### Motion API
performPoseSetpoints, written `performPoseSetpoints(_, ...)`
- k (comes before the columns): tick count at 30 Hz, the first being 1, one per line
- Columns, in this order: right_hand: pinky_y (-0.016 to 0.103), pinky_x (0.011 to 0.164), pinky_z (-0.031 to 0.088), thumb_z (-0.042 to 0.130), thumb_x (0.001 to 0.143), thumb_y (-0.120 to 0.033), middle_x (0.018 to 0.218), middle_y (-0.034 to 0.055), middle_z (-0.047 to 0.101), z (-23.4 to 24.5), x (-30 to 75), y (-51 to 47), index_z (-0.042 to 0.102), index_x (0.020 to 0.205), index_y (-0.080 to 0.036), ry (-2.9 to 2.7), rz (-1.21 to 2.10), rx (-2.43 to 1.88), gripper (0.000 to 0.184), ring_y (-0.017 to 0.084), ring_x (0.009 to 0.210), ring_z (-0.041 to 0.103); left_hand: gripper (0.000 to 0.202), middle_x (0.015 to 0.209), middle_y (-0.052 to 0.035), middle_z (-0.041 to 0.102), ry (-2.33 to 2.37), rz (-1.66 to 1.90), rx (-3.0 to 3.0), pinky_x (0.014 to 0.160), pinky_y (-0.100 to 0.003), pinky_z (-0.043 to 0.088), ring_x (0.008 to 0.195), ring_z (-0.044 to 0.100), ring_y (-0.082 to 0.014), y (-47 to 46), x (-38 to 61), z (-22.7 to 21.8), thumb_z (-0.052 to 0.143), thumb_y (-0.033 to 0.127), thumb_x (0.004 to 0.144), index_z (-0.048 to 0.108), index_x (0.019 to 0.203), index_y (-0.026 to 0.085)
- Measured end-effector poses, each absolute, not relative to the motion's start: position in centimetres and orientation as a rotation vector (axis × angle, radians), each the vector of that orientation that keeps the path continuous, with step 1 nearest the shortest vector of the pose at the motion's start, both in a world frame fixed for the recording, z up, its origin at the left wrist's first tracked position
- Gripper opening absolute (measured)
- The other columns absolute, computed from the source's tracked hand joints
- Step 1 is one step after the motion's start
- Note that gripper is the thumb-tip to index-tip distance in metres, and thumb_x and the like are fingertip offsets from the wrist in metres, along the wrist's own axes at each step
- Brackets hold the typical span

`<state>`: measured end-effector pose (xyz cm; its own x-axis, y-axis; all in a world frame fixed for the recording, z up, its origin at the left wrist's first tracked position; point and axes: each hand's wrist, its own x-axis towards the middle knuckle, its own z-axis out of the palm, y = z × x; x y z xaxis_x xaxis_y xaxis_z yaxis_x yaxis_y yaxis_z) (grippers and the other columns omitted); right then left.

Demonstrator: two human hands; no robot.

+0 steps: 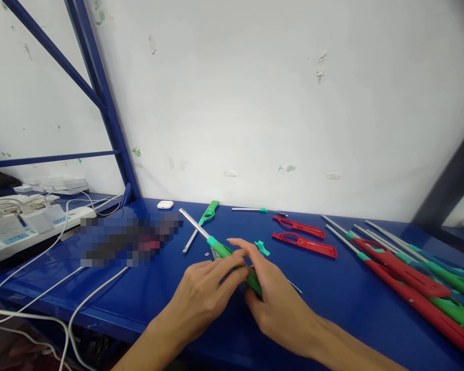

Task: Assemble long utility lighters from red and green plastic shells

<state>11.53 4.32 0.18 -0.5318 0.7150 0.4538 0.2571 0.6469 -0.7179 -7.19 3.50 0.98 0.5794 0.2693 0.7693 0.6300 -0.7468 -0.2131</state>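
A long-necked lighter (pixel 218 247) with a green handle, a teal collar and a silver tube is held over the blue table, its tube pointing up and left. My left hand (pixel 204 288) is closed around the handle near the collar, fingers pressed on its top. Farther back along the handle, my right hand (pixel 268 291) grips it with thumb and fingers. The fingers hide much of the handle. Just beyond my right hand lies a small teal plastic piece (pixel 262 248). A thin pale rod (pixel 296 287) shows beside that hand, partly hidden.
Behind lie another green lighter (pixel 209 212), a metal tube with a teal collar (pixel 251 209) and two red handle shells (pixel 305 245). Several red, green and blue lighters (pixel 402 304) are piled right. Left are a white case (pixel 165 204), a power strip (pixel 13 242), cables and a blurred patch.
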Motion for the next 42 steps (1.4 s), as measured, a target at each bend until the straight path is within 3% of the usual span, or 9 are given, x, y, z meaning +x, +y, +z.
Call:
performPoseSetpoints(5, 0.043, 0.100, 0.046, 0.046, 0.078, -0.001, 0.133, 0.0064, 0.059, 1.1, 12.5, 6.0, 0.040, 0.145, -0.033, -1.913, 0.703, -0.957, 0.075, 0.025, 0.117, 0.061, 0.027, 0.110, -0.0115, 0.073, -0.816, -1.058, -2.286, 0.068, -0.022, 0.057, 0.082, 0.074, -0.0152, 3.6, -7.3, 0.6, 0.052, 0.014, 0.102, 0.061, 0.127, 0.014)
performPoseSetpoints(9, 0.032, 0.075, 0.049, 0.049, 0.077, -0.007, 0.117, 0.0027, 0.064, 1.7, 13.8, 7.5, 0.041, 0.142, -0.034, -1.737, 0.790, -1.075, 0.071, 0.019, 0.084, 0.063, 0.031, 0.110, -0.0115, 0.071, -0.900, -1.010, -2.330, 0.065, -0.025, 0.058, 0.083, 0.074, -0.0174, 3.8, -7.5, 0.3, 0.046, 0.010, 0.100, 0.060, 0.128, 0.016)
performPoseSetpoints(12, 0.026, 0.057, 0.042, 0.052, 0.078, -0.013, 0.114, 0.0001, 0.064, 1.8, 14.1, 7.9, 0.041, 0.140, -0.036, -1.652, 0.956, -1.053, 0.067, 0.012, 0.062, 0.054, 0.031, 0.105, -0.0098, 0.071, -0.935, -1.008, -2.362, 0.064, -0.027, 0.059, 0.083, 0.074, -0.0192, 4.1, -7.5, 0.1, 0.045, 0.011, 0.100, 0.058, 0.127, 0.017)
performPoseSetpoints(16, 0.022, 0.047, 0.034, 0.054, 0.076, -0.016, 0.111, -0.0021, 0.063, 1.7, 13.9, 7.9, 0.043, 0.135, -0.036, -1.588, 1.055, -1.068, 0.064, 0.006, 0.048, 0.039, 0.028, 0.093, -0.0073, 0.070, -0.925, -1.029, -2.393, 0.063, -0.028, 0.057, 0.076, 0.071, -0.0189, 4.2, -7.5, 0.1, 0.045, 0.011, 0.100, 0.058, 0.123, 0.017)
performPoseSetpoints(21, 0.021, 0.045, 0.031, 0.053, 0.075, -0.015, 0.109, -0.0017, 0.063, 1.7, 13.9, 8.2, 0.043, 0.134, -0.035, -1.595, 1.057, -1.097, 0.063, 0.006, 0.049, 0.040, 0.027, 0.092, -0.0066, 0.068, -0.925, -1.049, -2.433, 0.062, -0.029, 0.056, 0.075, 0.069, -0.0187, 4.1, -7.5, 0.1, 0.045, 0.008, 0.098, 0.058, 0.120, 0.017)
performPoseSetpoints(29, 0.027, 0.059, 0.045, 0.052, 0.075, -0.014, 0.110, -0.0007, 0.064, 1.7, 14.1, 8.5, 0.041, 0.140, -0.035, -1.607, 1.020, -1.113, 0.068, 0.012, 0.063, 0.056, 0.027, 0.093, -0.0062, 0.067, -0.966, -1.041, -2.462, 0.070, -0.032, 0.058, 0.080, 0.067, -0.0191, 4.2, -7.6, -0.1, 0.045, 0.008, 0.098, 0.060, 0.119, 0.017)
performPoseSetpoints(36, 0.033, 0.075, 0.049, 0.050, 0.076, -0.014, 0.134, 0.0037, 0.059, 1.3, 14.4, 8.8, 0.032, 0.151, -0.036, -1.699, 0.866, -1.176, 0.080, 0.015, 0.076, 0.063, 0.025, 0.099, -0.0079, 0.066, -1.233, -0.842, -2.510, 0.077, -0.037, 0.058, 0.098, 0.062, -0.0247, 4.4, -7.4, -0.1, 0.043, 0.013, 0.100, 0.065, 0.109, 0.019)
performPoseSetpoints(42, 0.033, 0.068, 0.050, 0.050, 0.080, -0.017, 0.135, 0.0036, 0.057, 1.8, 14.5, 8.7, 0.042, 0.140, -0.036, -1.675, 0.918, -1.197, 0.062, 0.016, 0.076, 0.063, 0.045, 0.119, -0.0111, 0.064, -1.613, -0.754, -2.471, 0.093, -0.043, 0.053, 0.115, 0.058, -0.0277, 5.5, -10.1, 0.6, 0.034, 0.004, 0.097, 0.063, 0.128, 0.020)
